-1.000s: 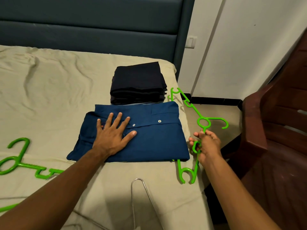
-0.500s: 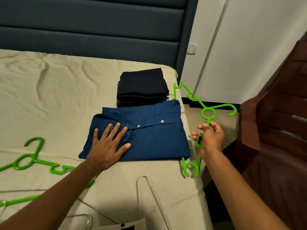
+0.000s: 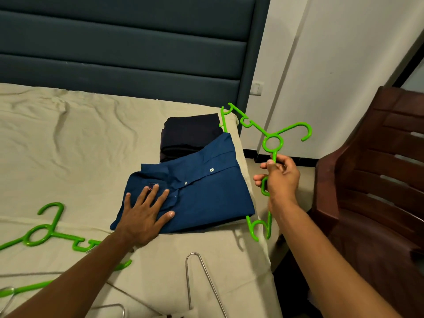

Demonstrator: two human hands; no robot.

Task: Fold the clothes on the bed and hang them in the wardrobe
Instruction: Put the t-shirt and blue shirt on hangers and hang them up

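A folded blue shirt (image 3: pixel 206 193) lies near the right edge of the bed (image 3: pixel 68 145). Its far right corner is lifted and overlaps a stack of dark folded clothes (image 3: pixel 190 134) behind it. My left hand (image 3: pixel 146 212) rests flat on the shirt's near left part, fingers spread. My right hand (image 3: pixel 280 177) grips a green plastic hanger (image 3: pixel 271 143) just off the bed's right edge. The hanger is raised, its hook pointing right and its far arm reaching under the shirt's lifted corner.
More green hangers (image 3: pixel 43 232) lie on the sheet at the left. Metal wire hangers (image 3: pixel 199 281) lie near the bed's front edge. A dark brown plastic chair (image 3: pixel 371 191) stands close on the right. The padded headboard (image 3: pixel 128 49) and a white wall are behind.
My right hand has raised the green hanger and the shirt's far right corner has risen with it. My left hand has slid toward the shirt's near left corner.
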